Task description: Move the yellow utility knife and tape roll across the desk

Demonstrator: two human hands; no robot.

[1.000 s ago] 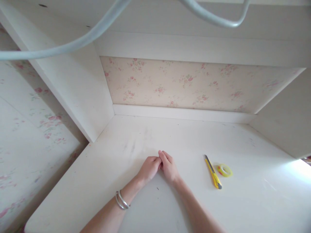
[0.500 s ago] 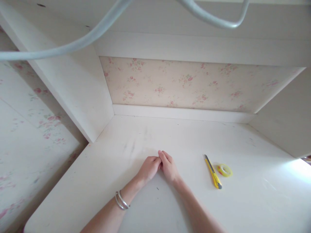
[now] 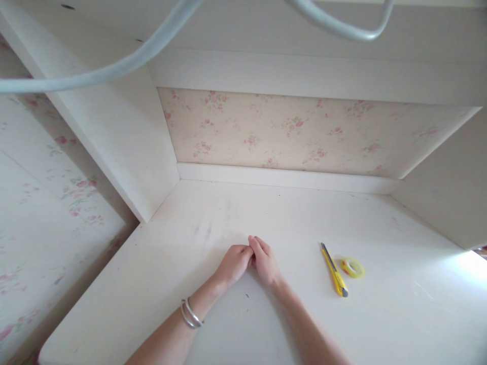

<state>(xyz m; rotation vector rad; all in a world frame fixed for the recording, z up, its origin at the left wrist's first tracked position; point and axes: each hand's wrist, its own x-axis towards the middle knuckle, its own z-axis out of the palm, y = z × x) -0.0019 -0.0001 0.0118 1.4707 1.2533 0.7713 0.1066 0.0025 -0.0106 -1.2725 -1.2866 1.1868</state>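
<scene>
My left hand (image 3: 235, 262) and my right hand (image 3: 265, 263) rest together on the white desk top (image 3: 152, 284), their closed fingers touching and partly tucked into each other. No object shows in either one, though the inner sides of the fingers are hidden. Silver bangles (image 3: 191, 314) circle my left wrist. To the right of my hands, apart from them, lies a yellow utility knife (image 3: 335, 274) with its dark tip pointing away from me. Just beside the knife is a small roll of yellowish tape (image 3: 352, 267), lying flat.
White side panels (image 3: 122, 137) and an overhead shelf (image 3: 304, 76) frame the desk, with floral wallpaper (image 3: 251, 126) behind. A pale cable or tube (image 3: 114, 71) crosses the top of the view. The desk's left edge drops off beside the wall.
My hands, the knife and the tape keep their places. Only the view has shifted very slightly.
</scene>
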